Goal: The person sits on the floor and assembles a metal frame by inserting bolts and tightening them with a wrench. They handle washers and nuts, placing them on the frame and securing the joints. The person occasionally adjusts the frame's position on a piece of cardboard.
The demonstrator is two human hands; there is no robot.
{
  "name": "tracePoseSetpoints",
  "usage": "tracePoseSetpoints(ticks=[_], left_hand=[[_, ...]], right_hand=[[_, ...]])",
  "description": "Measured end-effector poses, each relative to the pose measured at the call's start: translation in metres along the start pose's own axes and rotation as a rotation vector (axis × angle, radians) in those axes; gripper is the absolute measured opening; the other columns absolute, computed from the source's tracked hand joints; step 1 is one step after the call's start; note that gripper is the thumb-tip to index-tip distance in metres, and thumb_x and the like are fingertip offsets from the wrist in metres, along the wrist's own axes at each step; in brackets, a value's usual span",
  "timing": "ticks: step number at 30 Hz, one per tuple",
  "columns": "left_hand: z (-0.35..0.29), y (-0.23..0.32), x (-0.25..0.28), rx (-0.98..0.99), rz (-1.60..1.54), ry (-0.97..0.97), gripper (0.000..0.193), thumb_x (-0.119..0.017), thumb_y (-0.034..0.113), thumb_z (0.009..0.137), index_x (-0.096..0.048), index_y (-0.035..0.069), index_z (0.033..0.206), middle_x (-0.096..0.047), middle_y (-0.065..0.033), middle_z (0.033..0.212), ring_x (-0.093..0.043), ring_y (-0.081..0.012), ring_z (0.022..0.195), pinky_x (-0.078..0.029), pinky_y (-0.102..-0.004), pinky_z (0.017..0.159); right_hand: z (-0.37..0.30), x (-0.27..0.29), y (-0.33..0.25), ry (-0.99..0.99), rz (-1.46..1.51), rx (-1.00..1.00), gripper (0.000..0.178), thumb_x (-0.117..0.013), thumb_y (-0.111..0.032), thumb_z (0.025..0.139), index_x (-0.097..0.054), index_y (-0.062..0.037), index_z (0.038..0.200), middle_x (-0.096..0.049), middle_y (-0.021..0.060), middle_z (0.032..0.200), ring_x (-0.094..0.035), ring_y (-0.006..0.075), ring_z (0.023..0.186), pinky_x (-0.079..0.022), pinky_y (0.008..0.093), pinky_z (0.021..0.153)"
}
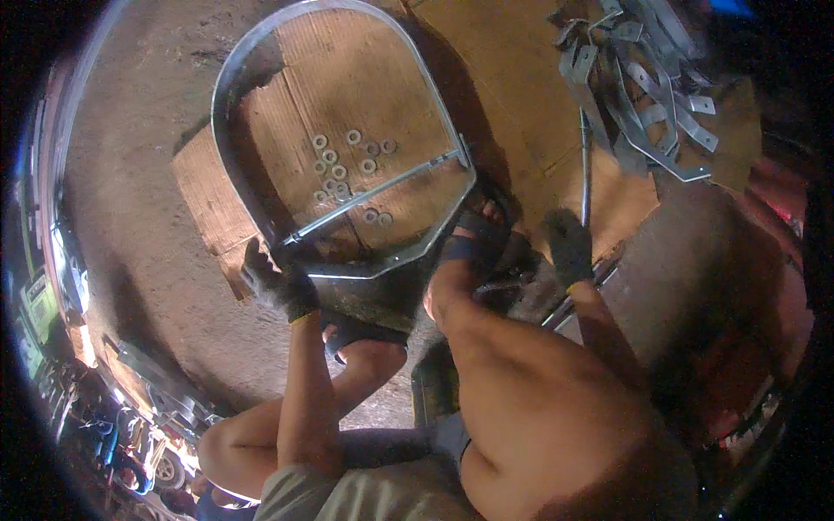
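Observation:
A U-shaped metal frame (pixel 228 165) with an angled lower end lies on brown cardboard. A threaded metal rod (pixel 369 193) runs slantwise across it, joining its two sides. My left hand (pixel 280 285), in a grey work glove, is closed on the frame's lower left corner, by the rod's end. Several metal washers (pixel 369 166) lie loose on the cardboard inside the frame. My right hand (pixel 569 249), in a dark glove, is beside the lower end of another metal rod (pixel 585 178). Its fingers look stretched out, and I see nothing held in them.
A heap of bent flat metal brackets (pixel 651 104) lies at the far right on a cardboard sheet (pixel 512 95). My sandalled feet rest close to the frame's near edge. More metal parts (pixel 165 391) and clutter line the left rim.

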State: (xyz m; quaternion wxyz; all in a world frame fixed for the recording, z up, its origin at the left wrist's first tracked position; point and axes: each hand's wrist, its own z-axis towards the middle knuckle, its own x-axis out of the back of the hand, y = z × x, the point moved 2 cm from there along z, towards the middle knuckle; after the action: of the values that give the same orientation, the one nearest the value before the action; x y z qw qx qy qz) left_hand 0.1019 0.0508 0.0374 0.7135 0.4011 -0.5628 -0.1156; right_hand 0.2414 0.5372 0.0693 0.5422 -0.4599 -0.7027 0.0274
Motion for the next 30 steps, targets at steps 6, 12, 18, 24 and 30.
tracePoseSetpoints(ticks=[6,12,18,24,30], left_hand=[[-0.035,0.053,-0.028,-0.276,-0.056,-0.203,0.029,-0.059,0.004,0.094,-0.059,0.004,0.123,-0.06,-0.0107,0.114,-0.058,-0.0254,0.108,-0.047,-0.0383,0.098],[-0.079,0.063,-0.037,-0.346,-0.022,-0.444,0.026,-0.064,0.008,0.09,-0.066,0.005,0.116,-0.067,-0.014,0.11,-0.062,-0.0308,0.104,-0.049,-0.04,0.093],[-0.092,0.022,-0.033,0.103,-0.333,-0.54,0.025,-0.068,0.009,0.088,-0.066,0.003,0.113,-0.066,-0.0104,0.104,-0.062,-0.0281,0.098,-0.051,-0.0418,0.089],[-0.076,0.06,-0.022,-0.361,0.117,-0.569,0.028,-0.069,0.019,0.085,-0.067,0.005,0.11,-0.066,-0.0178,0.102,-0.062,-0.0396,0.098,-0.05,-0.0466,0.086],[-0.077,0.059,-0.004,-0.463,0.086,-0.721,0.035,-0.069,0.025,0.089,-0.065,0.007,0.118,-0.067,-0.0176,0.116,-0.06,-0.0418,0.108,-0.046,-0.0502,0.096]], right_hand=[[-0.078,-0.083,-0.036,-0.312,-0.03,0.121,0.017,-0.061,-0.018,0.098,-0.068,-0.0028,0.103,-0.067,0.0174,0.102,-0.065,0.0285,0.096,-0.052,0.0397,0.084],[-0.067,-0.166,-0.072,-0.392,-0.139,0.306,0.017,-0.062,-0.019,0.097,-0.067,-0.0035,0.101,-0.067,0.0177,0.101,-0.064,0.0309,0.098,-0.051,0.0417,0.084],[-0.064,-0.178,-0.085,-0.394,-0.18,0.335,0.017,-0.063,-0.02,0.095,-0.066,-0.0042,0.1,-0.066,0.0179,0.1,-0.064,0.0333,0.099,-0.051,0.0437,0.084],[-0.066,-0.169,-0.076,-0.344,-0.099,0.391,0.017,-0.065,-0.021,0.094,-0.065,-0.0049,0.099,-0.065,0.0182,0.098,-0.063,0.0357,0.1,-0.051,0.0457,0.084],[-0.103,0.014,0.081,0.37,-0.569,0.749,0.018,-0.066,-0.023,0.093,-0.064,-0.0056,0.098,-0.065,0.0184,0.097,-0.063,0.0381,0.101,-0.05,0.0478,0.084]])
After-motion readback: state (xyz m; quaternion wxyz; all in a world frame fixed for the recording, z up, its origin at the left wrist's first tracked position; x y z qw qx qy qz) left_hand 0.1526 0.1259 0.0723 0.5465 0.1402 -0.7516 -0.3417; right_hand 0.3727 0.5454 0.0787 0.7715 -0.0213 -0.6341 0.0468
